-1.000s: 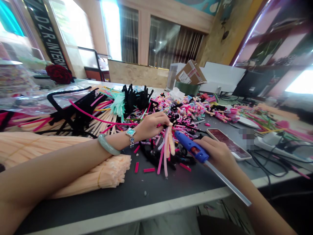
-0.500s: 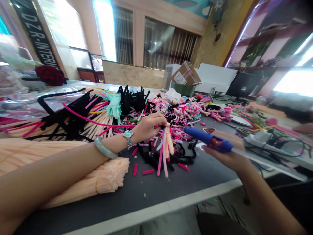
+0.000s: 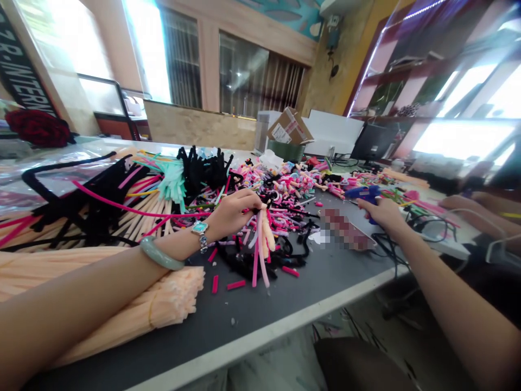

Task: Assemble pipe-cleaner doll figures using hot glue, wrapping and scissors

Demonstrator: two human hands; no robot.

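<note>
My left hand (image 3: 238, 213) is closed in a pinch at the top of a small bunch of fuzzy pipe cleaners (image 3: 266, 239). The bunch hangs down in peach, pale pink and hot pink strands. My right hand (image 3: 385, 214) is wrapped round the grip of a blue glue gun (image 3: 362, 193), held over the right side of the table, apart from the bunch. A heap of short pink and black pipe cleaner pieces (image 3: 285, 209) lies just behind the bunch. Cut hot pink pieces (image 3: 236, 285) are scattered in front of it.
Under my left forearm lies a thick bundle of peach pipe cleaners (image 3: 163, 304). Black and mint pipe cleaners (image 3: 173, 184) are piled behind. A pixelated flat object (image 3: 345, 231) and cables (image 3: 393, 255) lie at right. Another person's hand (image 3: 459, 203) is at far right. A cardboard box (image 3: 290, 127) stands behind.
My right hand has carried the glue gun away from the bunch, back and to the right, uncovering the pixelated flat object. My left hand keeps its pinch. The view has turned rightward.
</note>
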